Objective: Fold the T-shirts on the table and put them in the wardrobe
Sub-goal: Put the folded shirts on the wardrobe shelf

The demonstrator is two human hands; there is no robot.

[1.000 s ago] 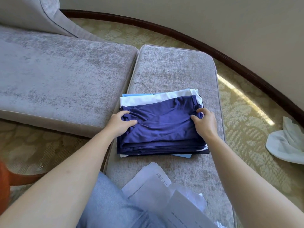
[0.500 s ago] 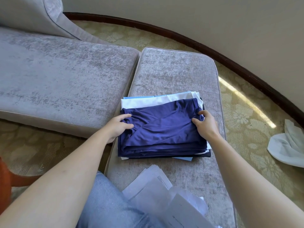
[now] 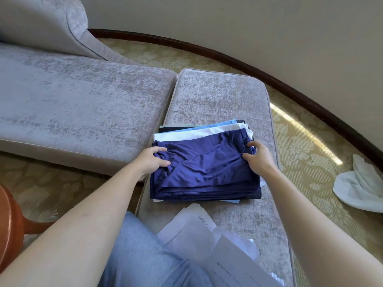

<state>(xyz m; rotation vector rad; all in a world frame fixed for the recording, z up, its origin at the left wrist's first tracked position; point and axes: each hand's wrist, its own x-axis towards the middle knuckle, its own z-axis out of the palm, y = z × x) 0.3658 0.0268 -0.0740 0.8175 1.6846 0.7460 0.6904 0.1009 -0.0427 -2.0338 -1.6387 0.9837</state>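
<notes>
Your left hand (image 3: 150,162) and right hand (image 3: 259,160) each clutch a side edge of the folded navy-blue jersey T-shirt (image 3: 205,170), fingers curled into the cloth. It tops a stack of folded shirts (image 3: 196,134) at frame centre on the grey velvet ottoman (image 3: 217,96); lower layers possibly gripped too.

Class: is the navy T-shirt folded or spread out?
Folded: navy T-shirt lies as a compact rectangle, layered edges showing, atop the pile.
</notes>
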